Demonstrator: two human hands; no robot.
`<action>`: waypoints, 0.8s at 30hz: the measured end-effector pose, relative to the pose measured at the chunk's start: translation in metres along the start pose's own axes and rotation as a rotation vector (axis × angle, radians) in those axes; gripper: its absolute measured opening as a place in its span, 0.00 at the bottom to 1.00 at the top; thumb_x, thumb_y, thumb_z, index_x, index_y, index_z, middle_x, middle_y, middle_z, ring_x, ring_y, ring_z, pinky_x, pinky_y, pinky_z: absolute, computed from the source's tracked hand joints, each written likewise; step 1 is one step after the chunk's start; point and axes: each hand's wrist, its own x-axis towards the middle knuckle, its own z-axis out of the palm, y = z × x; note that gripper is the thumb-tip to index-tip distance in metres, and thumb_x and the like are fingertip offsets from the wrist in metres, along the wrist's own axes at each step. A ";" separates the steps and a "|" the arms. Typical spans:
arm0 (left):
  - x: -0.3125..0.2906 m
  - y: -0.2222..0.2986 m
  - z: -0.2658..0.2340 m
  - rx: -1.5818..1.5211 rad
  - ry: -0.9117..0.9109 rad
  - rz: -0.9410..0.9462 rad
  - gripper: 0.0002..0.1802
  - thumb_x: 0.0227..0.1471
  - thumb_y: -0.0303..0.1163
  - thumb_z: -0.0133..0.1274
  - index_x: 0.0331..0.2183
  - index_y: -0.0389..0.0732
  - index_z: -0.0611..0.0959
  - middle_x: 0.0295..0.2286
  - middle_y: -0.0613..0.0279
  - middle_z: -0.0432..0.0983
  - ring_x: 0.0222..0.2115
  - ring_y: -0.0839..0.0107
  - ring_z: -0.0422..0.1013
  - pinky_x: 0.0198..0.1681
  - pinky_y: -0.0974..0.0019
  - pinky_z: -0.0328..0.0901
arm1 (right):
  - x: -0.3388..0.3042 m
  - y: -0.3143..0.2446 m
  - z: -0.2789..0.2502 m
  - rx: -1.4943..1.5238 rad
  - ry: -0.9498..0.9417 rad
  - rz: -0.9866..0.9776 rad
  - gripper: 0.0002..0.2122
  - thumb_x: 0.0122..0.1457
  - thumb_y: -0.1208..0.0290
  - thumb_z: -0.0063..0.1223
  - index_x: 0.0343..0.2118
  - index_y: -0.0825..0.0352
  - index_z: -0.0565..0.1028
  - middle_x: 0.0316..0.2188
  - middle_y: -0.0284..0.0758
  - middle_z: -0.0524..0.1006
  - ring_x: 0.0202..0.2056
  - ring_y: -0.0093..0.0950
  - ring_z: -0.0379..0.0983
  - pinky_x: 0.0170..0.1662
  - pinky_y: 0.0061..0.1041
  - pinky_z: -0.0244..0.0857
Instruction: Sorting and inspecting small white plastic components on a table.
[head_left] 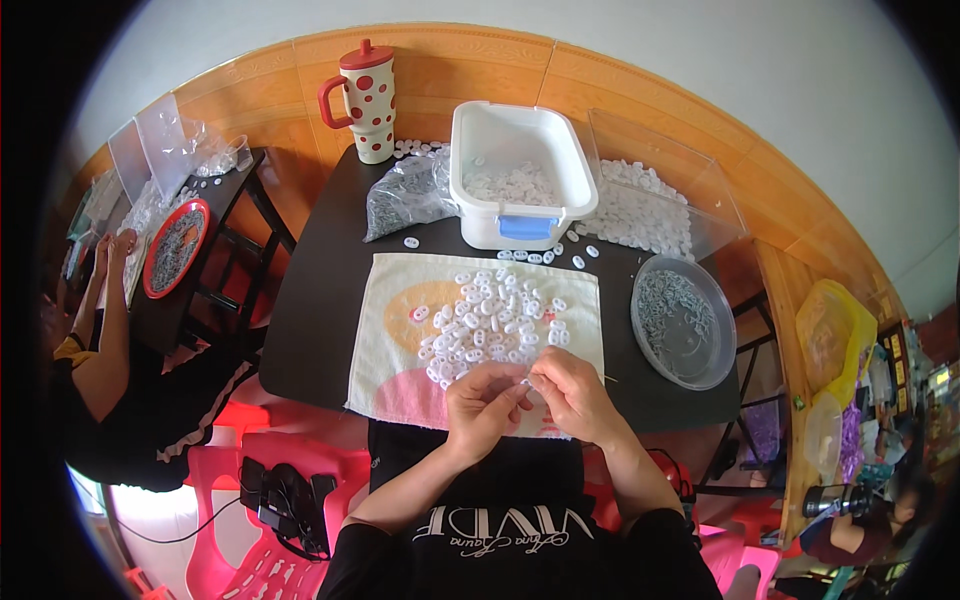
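Note:
Both my hands meet over the front edge of a patterned towel (377, 330). My left hand (482, 408) is closed, thumb against the fingers, and a small white piece shows at its fingertips. My right hand (573, 394) pinches at the same spot, its fingertips almost touching the left ones; what it grips there is too small to make out. A thin pale stick or wire (611, 378) juts out beside its knuckles. Just beyond my hands, a loose pile of small white oval plastic pieces with two dark holes (485, 320) covers the middle of the towel.
Behind the towel stands a white tub (510, 225) of white pieces, beside a bag of grey parts (405, 195) and a spotted tumbler (370, 105). A clear round tray of small metal parts (690, 365) sits right, below heaped white ovals (640, 205). Another person (100, 370) works at left.

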 end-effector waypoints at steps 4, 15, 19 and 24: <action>0.000 0.001 0.000 0.023 -0.002 0.001 0.12 0.55 0.16 0.51 0.42 0.34 0.79 0.23 0.60 0.78 0.17 0.82 0.70 0.18 0.80 0.63 | -0.001 0.003 0.002 -0.025 -0.003 0.016 0.02 0.57 0.81 0.50 0.30 0.71 0.70 0.25 0.38 0.68 0.26 0.34 0.67 0.31 0.28 0.60; 0.004 0.004 -0.005 0.048 -0.091 0.045 0.18 0.55 0.13 0.49 0.48 0.34 0.78 0.36 0.63 0.71 0.28 0.76 0.74 0.26 0.77 0.67 | -0.027 0.021 -0.055 -0.090 0.349 0.190 0.03 0.57 0.85 0.52 0.33 0.73 0.76 0.28 0.33 0.73 0.30 0.21 0.71 0.32 0.19 0.64; 0.006 0.005 -0.002 0.056 -0.091 0.048 0.18 0.55 0.13 0.48 0.48 0.33 0.79 0.35 0.63 0.70 0.27 0.76 0.73 0.25 0.77 0.66 | -0.037 0.022 -0.049 -0.382 0.160 0.061 0.07 0.49 0.84 0.57 0.32 0.71 0.77 0.28 0.37 0.73 0.29 0.34 0.72 0.31 0.27 0.65; 0.005 0.004 -0.002 0.060 -0.090 0.047 0.18 0.55 0.13 0.47 0.47 0.33 0.79 0.35 0.62 0.70 0.27 0.77 0.73 0.25 0.78 0.66 | -0.040 0.019 -0.046 -0.602 0.067 0.095 0.08 0.45 0.80 0.60 0.30 0.68 0.78 0.29 0.35 0.72 0.35 0.37 0.71 0.37 0.34 0.65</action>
